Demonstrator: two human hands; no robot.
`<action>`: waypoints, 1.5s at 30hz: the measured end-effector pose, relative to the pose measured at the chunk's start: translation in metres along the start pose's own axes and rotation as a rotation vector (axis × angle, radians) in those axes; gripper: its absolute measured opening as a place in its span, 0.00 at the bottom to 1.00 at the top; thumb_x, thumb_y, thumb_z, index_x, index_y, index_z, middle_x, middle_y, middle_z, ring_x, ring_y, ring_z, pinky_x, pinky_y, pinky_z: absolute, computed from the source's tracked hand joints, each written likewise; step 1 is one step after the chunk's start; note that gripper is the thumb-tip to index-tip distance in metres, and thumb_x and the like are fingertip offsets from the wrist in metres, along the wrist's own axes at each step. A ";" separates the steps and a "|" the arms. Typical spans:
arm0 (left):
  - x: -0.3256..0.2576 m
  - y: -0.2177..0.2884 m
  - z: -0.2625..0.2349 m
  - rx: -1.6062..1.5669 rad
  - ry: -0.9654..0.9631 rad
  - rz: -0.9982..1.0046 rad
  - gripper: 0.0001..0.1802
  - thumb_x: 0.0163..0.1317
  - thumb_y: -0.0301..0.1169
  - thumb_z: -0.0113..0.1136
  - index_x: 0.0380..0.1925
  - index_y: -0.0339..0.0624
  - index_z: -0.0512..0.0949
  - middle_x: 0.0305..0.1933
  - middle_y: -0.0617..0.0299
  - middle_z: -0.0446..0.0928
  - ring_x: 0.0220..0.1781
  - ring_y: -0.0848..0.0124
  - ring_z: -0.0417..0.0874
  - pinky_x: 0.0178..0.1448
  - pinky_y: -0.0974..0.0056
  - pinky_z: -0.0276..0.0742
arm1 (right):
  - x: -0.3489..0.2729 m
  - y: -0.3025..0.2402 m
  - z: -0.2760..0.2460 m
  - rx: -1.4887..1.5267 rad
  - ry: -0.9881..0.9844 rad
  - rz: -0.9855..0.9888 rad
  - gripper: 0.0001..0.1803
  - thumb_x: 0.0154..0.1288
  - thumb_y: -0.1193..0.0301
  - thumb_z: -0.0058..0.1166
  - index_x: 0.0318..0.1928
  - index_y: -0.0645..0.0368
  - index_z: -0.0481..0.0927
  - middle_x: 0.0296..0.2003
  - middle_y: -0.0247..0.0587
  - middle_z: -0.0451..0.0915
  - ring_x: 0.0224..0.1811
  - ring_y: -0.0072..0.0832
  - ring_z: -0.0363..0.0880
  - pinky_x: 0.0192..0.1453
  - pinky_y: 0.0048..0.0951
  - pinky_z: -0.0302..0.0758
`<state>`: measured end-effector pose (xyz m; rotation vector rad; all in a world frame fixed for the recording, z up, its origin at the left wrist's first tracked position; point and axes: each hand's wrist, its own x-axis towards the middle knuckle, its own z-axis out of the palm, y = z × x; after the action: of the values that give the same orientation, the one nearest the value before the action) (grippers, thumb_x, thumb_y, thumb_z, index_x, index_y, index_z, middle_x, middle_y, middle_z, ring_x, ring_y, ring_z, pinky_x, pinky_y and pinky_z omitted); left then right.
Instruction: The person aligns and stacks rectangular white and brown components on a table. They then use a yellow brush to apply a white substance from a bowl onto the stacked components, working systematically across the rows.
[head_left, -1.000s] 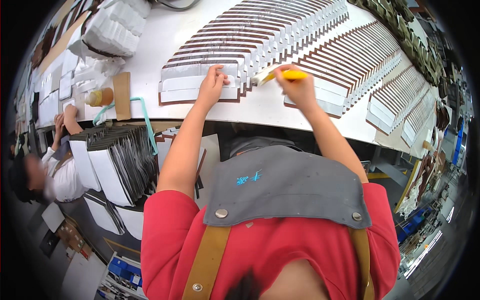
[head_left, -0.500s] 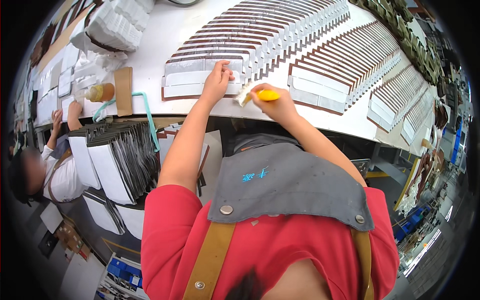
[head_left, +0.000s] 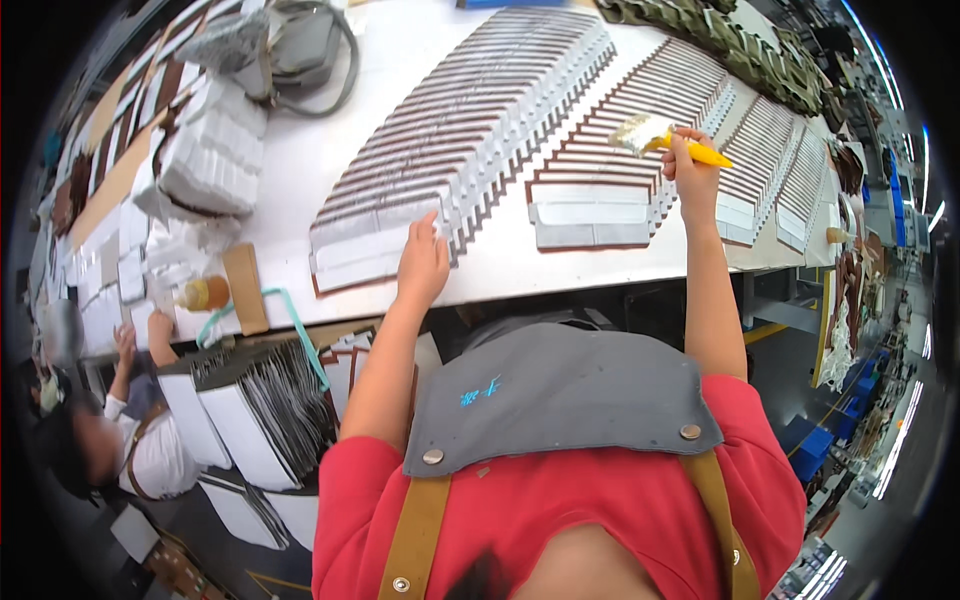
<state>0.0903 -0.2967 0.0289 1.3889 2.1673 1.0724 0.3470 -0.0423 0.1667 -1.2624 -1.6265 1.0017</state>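
Note:
My right hand (head_left: 692, 168) is closed round the yellow handle of a paintbrush (head_left: 712, 155), whose pale bristles point left above the second row of overlapping panels (head_left: 590, 212). These panels are white-grey with brown edges. My left hand (head_left: 424, 264) lies with its fingers stretched out at the right part of the nearest panel in the longest fanned row (head_left: 375, 245), and seems to touch it. Nothing shows in that hand.
More fanned rows (head_left: 735, 215) lie to the right, with olive-green pieces (head_left: 700, 25) behind. At left are a bottle of amber liquid (head_left: 207, 293), white stacks (head_left: 215, 150) and a grey bag (head_left: 305, 50). Dark-and-white sheets (head_left: 265, 410) stand below. A co-worker (head_left: 150, 440) sits at far left.
My right hand has carried the brush away from the longest row's near edge, rightward and farther over the second row. The left hand stays at the longest row while the whole view has shifted.

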 end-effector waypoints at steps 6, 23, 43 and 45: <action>-0.019 0.017 -0.001 0.088 0.176 0.013 0.10 0.49 0.19 0.51 0.33 0.33 0.67 0.32 0.51 0.64 0.32 0.57 0.68 0.39 0.60 0.66 | 0.068 0.023 0.002 0.104 -0.069 0.114 0.10 0.61 0.67 0.50 0.37 0.61 0.72 0.21 0.36 0.75 0.16 0.17 0.71 0.18 0.17 0.68; -0.073 0.118 0.079 -0.166 0.162 -0.740 0.07 0.55 0.20 0.49 0.32 0.36 0.77 0.29 0.54 0.74 0.26 0.66 0.77 0.33 0.67 0.72 | 0.405 0.013 0.226 0.414 -0.408 0.098 0.22 0.65 0.58 0.42 0.55 0.54 0.63 0.39 0.36 0.75 0.31 0.27 0.80 0.29 0.25 0.74; -0.049 0.137 0.085 -0.063 0.106 -0.920 0.06 0.57 0.29 0.55 0.30 0.36 0.73 0.12 0.62 0.63 0.14 0.77 0.61 0.21 0.69 0.61 | 0.241 0.110 0.287 -0.237 -0.744 -0.554 0.07 0.55 0.74 0.48 0.34 0.60 0.76 0.35 0.45 0.74 0.39 0.40 0.74 0.44 0.35 0.71; -0.052 0.138 0.084 -0.079 0.118 -0.933 0.07 0.58 0.29 0.54 0.30 0.36 0.74 0.12 0.62 0.66 0.15 0.77 0.64 0.21 0.69 0.62 | 0.239 0.104 0.298 -0.418 -0.762 -0.557 0.07 0.55 0.75 0.47 0.34 0.61 0.76 0.36 0.45 0.74 0.39 0.40 0.74 0.45 0.36 0.72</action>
<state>0.2527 -0.2764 0.0725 0.1713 2.3801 0.8367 0.0654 0.1804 0.0004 -0.5866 -2.6926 0.8440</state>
